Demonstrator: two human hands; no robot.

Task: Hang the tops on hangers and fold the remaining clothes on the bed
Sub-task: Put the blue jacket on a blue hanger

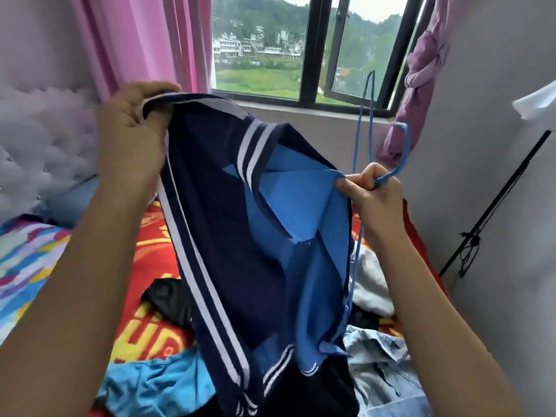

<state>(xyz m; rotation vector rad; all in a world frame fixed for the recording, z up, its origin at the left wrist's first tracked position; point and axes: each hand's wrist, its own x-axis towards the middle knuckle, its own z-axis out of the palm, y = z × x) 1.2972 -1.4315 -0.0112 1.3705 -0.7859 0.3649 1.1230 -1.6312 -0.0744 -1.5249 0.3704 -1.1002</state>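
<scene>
A navy and light-blue top with white stripes (240,242) hangs in the air over the bed. My left hand (132,136) grips its upper striped edge at the left. My right hand (370,194) pinches the light-blue edge of the top and holds a blue wire hanger (403,155) by its hook. The hanger's thin wire runs up toward the window and down behind the top. Below, more clothes lie on the bed: a light-blue garment (156,383), a black one (171,299), a white one (370,284) and a pale denim one (382,365).
The bed has a red patterned cover (144,254), a colourful sheet (27,260) at the left and a padded headboard (39,145). Pink curtains (141,40) flank the window (313,49). A black stand (496,206) leans by the right wall.
</scene>
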